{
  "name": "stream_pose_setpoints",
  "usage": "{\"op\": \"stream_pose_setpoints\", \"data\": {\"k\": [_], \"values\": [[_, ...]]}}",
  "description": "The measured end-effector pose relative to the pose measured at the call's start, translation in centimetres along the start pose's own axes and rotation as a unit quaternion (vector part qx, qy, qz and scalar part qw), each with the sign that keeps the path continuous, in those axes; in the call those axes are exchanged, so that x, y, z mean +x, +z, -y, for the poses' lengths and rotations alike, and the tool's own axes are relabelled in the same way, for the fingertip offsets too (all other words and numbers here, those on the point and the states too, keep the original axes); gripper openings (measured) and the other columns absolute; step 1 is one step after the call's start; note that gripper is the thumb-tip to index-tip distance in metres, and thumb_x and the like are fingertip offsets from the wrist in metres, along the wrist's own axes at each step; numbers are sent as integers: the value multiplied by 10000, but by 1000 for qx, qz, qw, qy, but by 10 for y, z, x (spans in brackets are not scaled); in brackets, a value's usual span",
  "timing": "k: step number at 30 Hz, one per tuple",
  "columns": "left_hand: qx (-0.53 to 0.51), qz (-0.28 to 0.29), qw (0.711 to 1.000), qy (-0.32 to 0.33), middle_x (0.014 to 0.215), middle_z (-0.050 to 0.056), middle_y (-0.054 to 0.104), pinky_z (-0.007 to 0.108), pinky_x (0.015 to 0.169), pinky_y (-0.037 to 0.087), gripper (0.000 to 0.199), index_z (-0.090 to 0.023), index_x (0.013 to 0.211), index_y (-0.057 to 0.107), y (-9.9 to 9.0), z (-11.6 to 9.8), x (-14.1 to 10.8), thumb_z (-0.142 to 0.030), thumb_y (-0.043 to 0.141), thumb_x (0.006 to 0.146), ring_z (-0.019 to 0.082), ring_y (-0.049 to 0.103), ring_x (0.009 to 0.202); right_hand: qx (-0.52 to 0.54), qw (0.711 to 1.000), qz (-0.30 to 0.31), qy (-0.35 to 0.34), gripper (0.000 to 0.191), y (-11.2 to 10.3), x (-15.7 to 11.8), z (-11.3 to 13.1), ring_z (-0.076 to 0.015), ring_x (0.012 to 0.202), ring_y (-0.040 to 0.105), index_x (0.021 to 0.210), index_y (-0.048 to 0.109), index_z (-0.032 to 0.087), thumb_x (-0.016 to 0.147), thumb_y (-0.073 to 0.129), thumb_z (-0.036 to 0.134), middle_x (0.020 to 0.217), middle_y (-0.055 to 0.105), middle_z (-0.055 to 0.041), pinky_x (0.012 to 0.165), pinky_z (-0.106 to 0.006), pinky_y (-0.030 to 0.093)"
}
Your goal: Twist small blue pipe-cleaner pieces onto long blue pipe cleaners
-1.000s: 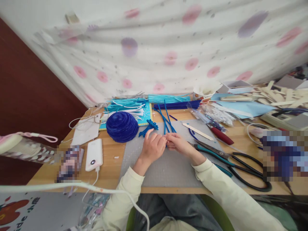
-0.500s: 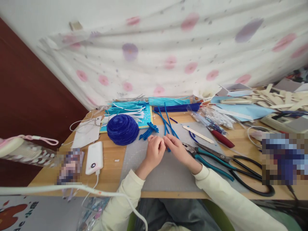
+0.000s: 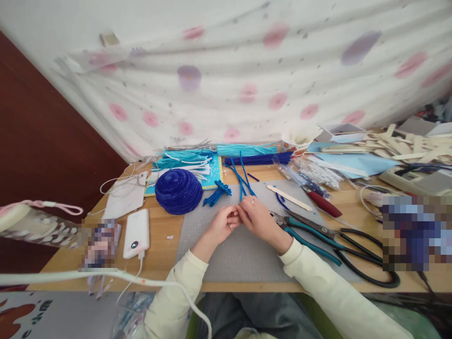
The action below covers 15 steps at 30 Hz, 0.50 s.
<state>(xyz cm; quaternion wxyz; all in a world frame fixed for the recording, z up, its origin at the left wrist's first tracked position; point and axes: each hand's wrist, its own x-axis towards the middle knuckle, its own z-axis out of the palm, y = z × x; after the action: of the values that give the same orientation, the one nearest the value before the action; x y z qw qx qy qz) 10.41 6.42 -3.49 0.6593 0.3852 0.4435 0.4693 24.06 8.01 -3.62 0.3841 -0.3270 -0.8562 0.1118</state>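
Observation:
My left hand (image 3: pixel 224 223) and my right hand (image 3: pixel 257 215) meet over the grey cutting mat (image 3: pixel 226 263), fingertips pinched together. Whatever is between the fingers is hidden or too small to make out. Just beyond them lie a few long blue pipe cleaners (image 3: pixel 241 181), crossing one another, their near ends covered by my right hand. A small bunch of bent blue pipe cleaners (image 3: pixel 218 192) rests past my left hand. To its left sits a dark blue dome (image 3: pixel 179 190) with coiled, fuzzy strands. Right of my right hand are teal-handled pliers (image 3: pixel 310 242).
Black-handled scissors (image 3: pixel 367 254), a red-handled tool (image 3: pixel 324 203) and a wooden stick (image 3: pixel 289 197) lie to the right. Turquoise (image 3: pixel 247 149) and dark blue pipe cleaner bundles (image 3: pixel 257 159) line the back. A white power bank (image 3: pixel 136 233) is at left; a white cable (image 3: pixel 158 282) crosses in front.
My right hand has rolled over, its back and a ring now showing, and sits slightly higher against the left fingertips. My left hand's fingers have turned and loosened a little. The view shifted slightly.

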Motion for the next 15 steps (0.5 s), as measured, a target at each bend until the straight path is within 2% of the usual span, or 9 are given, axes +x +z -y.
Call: {"op": "stream_pose_setpoints", "data": {"k": [1,2,4,6,7,9,10,12,15], "values": [[87,-18,994,67,484,-61,315,244,483,251,276,-194,559,413,0,0,-2,-283,477,813,87,279,452,47,998,-9,45,264,1,0,0,-154,632,408,671,408,202,933,374,220,653,461,-11,607,-283,323],[198,-37,968,147,528,-42,378,256,528,294,269,-194,590,426,0,0,-4,-284,452,842,102,347,504,102,990,-15,94,278,3,0,-1,-140,602,394,657,394,205,930,381,259,627,436,7,583,-273,315],[413,-68,860,292,619,-9,472,293,640,352,259,-198,650,446,0,0,-7,-265,386,893,135,443,623,222,958,-18,184,324,7,1,-2,-121,563,366,632,380,207,912,406,366,590,389,33,546,-258,301],[532,-78,759,366,658,10,515,327,715,371,258,-201,693,457,-3,0,-8,-224,331,917,154,477,670,340,907,-5,247,375,12,2,-5,-109,546,351,615,390,205,858,460,481,572,365,46,527,-247,297],[563,-77,725,389,663,16,527,336,729,375,260,-202,706,460,-4,0,-8,-207,314,921,159,484,673,392,880,5,269,393,15,2,-6,-103,537,343,613,400,203,825,491,521,566,358,51,519,-244,294],[588,-72,687,421,673,27,540,334,724,381,248,-202,721,461,-7,1,-8,-192,313,919,166,494,680,463,834,28,297,401,19,2,-8,-95,523,334,627,417,201,784,530,552,564,351,58,513,-239,290],[586,-69,686,426,675,29,541,325,705,381,238,-203,721,458,-8,1,-7,-193,322,916,166,497,682,484,820,38,303,395,20,1,-8,-94,522,338,641,423,200,779,535,553,570,355,58,515,-239,295],[559,-67,717,411,667,21,527,298,650,369,228,-206,711,443,-8,2,-7,-205,338,913,157,494,668,493,816,44,299,384,20,1,-6,-98,534,359,659,429,200,792,520,549,587,369,54,530,-244,313],[472,-77,805,352,627,-16,472,266,584,328,245,-208,679,407,-6,5,-7,-239,353,916,124,453,601,419,871,7,257,356,16,0,2,-112,582,386,671,424,203,857,462,503,624,397,41,568,-252,332]]}}
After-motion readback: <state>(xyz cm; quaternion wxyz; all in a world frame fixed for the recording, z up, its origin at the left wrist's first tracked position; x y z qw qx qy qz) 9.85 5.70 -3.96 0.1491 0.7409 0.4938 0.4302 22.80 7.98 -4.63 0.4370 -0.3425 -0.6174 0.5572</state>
